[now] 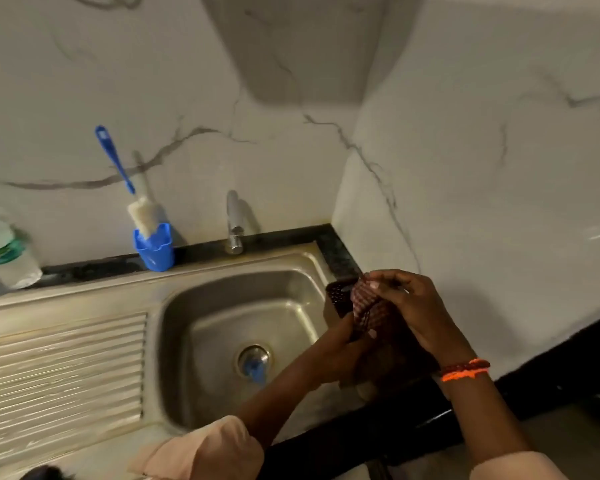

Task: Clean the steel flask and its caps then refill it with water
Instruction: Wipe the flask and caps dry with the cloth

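While both hands work at the right rim of the steel sink, the step in hand looks like readying a scrubber rather than washing the flask itself; the right hand pinches the top of a reddish checked scrub pad or cloth between fingertips and thumb, and the left hand curls its grip on the lower end of the same pad, so the piece is stretched between them above a dark perforated holder at the sink's corner; blur keeps me from telling whether it is mesh or woven cloth; the steel flask and its caps are not in view, so I cannot say where they lie; the basin holds only a blue object at the drain; the tap shows no water running; a blue-handled bottle brush stands in a blue cup on the bench ledge behind the sink, and a plastic water bottle stands at the far left; by my judgement the cleaning is at an early stage, and the next move calls for bringing the flask to the basin, opening the tap, and keeping one hand free to hold the flask steady while the other scrubs.
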